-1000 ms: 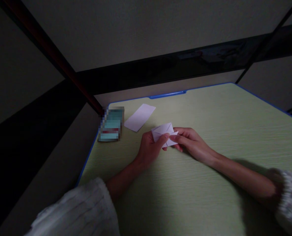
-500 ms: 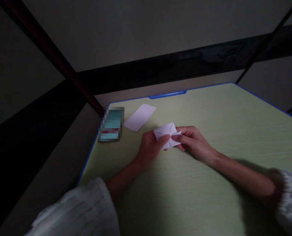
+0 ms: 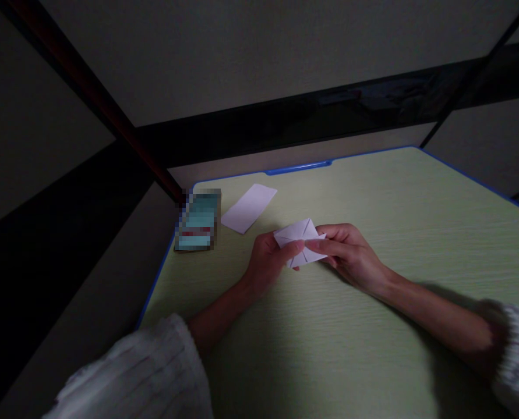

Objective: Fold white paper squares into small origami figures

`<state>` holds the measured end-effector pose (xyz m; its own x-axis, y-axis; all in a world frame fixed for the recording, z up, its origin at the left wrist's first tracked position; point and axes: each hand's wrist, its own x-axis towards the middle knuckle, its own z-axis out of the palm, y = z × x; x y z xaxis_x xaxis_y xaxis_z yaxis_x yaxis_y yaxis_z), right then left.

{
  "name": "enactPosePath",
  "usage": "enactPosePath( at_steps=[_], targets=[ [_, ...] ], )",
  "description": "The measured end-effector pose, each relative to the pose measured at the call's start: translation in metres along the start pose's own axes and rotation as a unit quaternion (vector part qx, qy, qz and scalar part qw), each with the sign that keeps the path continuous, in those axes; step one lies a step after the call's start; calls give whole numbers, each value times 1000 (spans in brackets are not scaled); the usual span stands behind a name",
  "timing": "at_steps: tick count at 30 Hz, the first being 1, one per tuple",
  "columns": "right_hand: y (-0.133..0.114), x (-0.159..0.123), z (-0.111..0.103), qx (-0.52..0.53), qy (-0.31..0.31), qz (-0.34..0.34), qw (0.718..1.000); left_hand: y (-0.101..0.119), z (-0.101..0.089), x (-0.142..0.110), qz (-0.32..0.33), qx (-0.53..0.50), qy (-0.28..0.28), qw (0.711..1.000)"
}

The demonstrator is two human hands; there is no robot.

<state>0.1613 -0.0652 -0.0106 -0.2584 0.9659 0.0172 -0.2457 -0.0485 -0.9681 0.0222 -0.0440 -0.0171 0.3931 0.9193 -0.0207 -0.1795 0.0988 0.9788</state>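
Note:
A small folded piece of white paper (image 3: pixel 300 231), its flaps meeting near the middle, is held between both hands over the table. My left hand (image 3: pixel 265 259) grips its left side, thumb pressed on top near the centre and fingers underneath. From the right, my right hand (image 3: pixel 353 253) pinches the paper's right corner, its thumb on the upper face and its other fingers partly hidden below. The two thumb tips almost meet at the centre. Beyond my left hand a flat white paper sheet (image 3: pixel 249 208) lies on the table.
The pale green table (image 3: pixel 394 203) has a blue rim with a blue raised strip (image 3: pixel 300 168) at the far edge. A pixelated, blurred rectangular item (image 3: pixel 198 221) lies at the left edge. A wall with a dark band (image 3: pixel 285 119) stands right behind the table.
The right hand has shifted very slightly to the right, with the folded paper's right corner. Both hands keep their hold; the loose sheet and the table items stay put.

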Motion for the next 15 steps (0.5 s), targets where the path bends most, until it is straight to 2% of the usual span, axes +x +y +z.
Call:
enactPosePath(
  at_steps=[5, 10, 15],
  targets=[
    [-1, 3, 0, -2, -17, 6, 1000, -4, -2, 4, -11, -33, 17, 999],
    [2, 2, -3, -22, 11, -19, 999, -3, -1, 3, -21, -47, 17, 999],
    [1, 0, -5, -45, 25, -16, 999, -1, 0, 1, -33, -46, 9, 998]
  ],
)
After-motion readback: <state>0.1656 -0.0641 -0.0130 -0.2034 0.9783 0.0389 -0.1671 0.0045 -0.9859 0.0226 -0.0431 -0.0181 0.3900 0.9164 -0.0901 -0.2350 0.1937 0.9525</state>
